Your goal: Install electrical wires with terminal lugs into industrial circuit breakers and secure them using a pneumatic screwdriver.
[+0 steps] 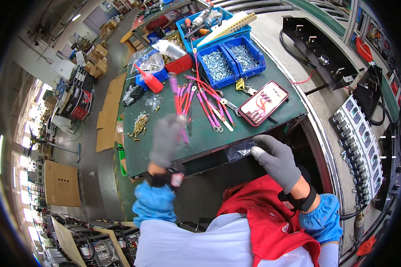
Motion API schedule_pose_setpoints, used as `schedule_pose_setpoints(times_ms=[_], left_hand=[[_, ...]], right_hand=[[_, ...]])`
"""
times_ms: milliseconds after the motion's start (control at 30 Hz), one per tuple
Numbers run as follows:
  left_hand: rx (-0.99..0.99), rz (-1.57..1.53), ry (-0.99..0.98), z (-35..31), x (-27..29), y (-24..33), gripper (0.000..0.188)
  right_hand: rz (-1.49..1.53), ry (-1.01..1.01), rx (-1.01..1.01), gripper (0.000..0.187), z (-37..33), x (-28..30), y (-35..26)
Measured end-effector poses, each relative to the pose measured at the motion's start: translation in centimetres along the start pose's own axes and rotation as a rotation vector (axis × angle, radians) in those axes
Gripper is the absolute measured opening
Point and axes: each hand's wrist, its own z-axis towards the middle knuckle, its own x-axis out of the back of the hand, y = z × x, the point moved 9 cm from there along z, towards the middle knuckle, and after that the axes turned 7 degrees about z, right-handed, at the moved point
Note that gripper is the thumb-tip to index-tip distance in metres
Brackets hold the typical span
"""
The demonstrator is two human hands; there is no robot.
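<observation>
My left hand [165, 138], in a grey glove and smeared by motion, is closed round a red cable [173, 84] with pink-purple sleeved ends. The cable is blurred too and stands out above and below the fingers. Beside it, several similar red cables with metal lugs [209, 109] lie in a loose pile on the green bench. Over the bench's front edge, my gloved right hand [278, 160] pinches a small clear plastic bag [239, 152] between thumb and fingers. What the bag holds is unclear. A phone [263, 103] showing a picture of red cables lies beyond the right hand.
Two blue bins of small metal hardware [217, 66] stand at the back, before a blue tool crate [189, 38]. A red squeeze bottle [149, 81], brass bolts [140, 124] and loose washers [153, 103] sit on the left. Black panels [321, 51] stand on the right.
</observation>
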Motion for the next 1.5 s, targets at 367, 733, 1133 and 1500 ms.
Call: schedule_pose_setpoints(times_ms=[367,733,1133,1500], left_hand=[[0.203,0.228,-0.159,7.8,2.0,-8.8,0.034],[0.134,0.393,-0.037,8.2,2.8,-9.2,0.039],[-0.079,0.23,-0.145,5.3,-1.9,-3.2,0.027],[-0.151,0.45,0.028,6.5,-1.4,-2.5,0.024]], right_hand=[[-0.604,-0.097,0.243,0.033,5.8,-9.1,-2.0],[-1.13,-0.03,0.236,0.033,9.2,-13.7,-1.1],[-1.03,-0.08,0.271,0.017,8.1,-13.5,-0.8],[-1.015,-0.047,0.235,0.026,9.6,-14.7,-1.0]])
